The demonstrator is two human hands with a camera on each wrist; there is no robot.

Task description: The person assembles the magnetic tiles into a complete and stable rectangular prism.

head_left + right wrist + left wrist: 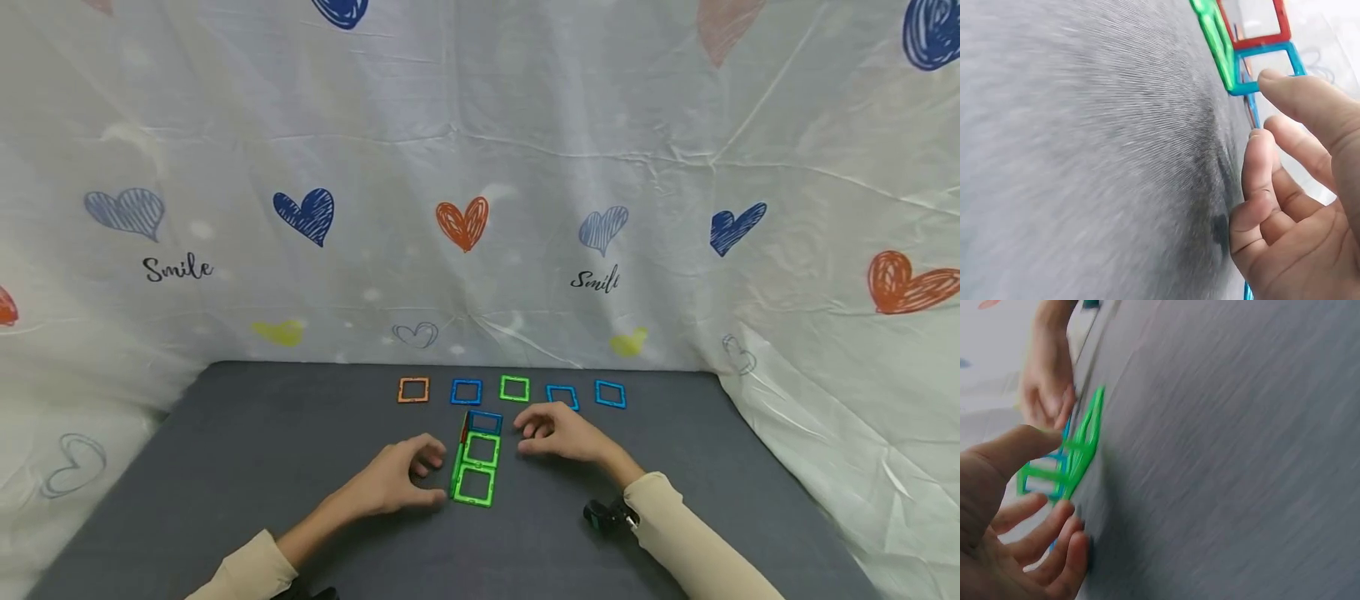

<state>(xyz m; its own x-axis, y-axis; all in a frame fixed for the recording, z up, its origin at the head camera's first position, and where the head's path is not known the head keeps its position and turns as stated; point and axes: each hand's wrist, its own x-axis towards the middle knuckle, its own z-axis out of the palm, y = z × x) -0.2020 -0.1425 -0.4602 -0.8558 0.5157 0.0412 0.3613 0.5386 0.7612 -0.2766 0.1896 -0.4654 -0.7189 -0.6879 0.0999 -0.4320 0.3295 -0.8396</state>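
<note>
A small structure of square magnetic tile frames stands mid-table. Two green magnetic tiles (pixel 474 502) lie in a row in the head view, with a blue magnetic tile (pixel 486 414) standing at their far end. Along the left side are upright tiles, green and a red magnetic tile (pixel 1285 22). My left hand (pixel 397 477) is just left of the structure, thumb and fingers spread with nothing between them; whether the thumb tip touches the green edge I cannot tell. To the right, my right hand (pixel 561 435) hovers apart from the structure, fingers loosely bent and holding nothing.
Loose square tiles lie in a row along the back: an orange one (pixel 402 390), a green one (pixel 503 388) and several blue ones (pixel 454 392). A white cloth printed with hearts hangs behind the dark grey table (pixel 225 450). A black device (pixel 600 517) is at the right wrist.
</note>
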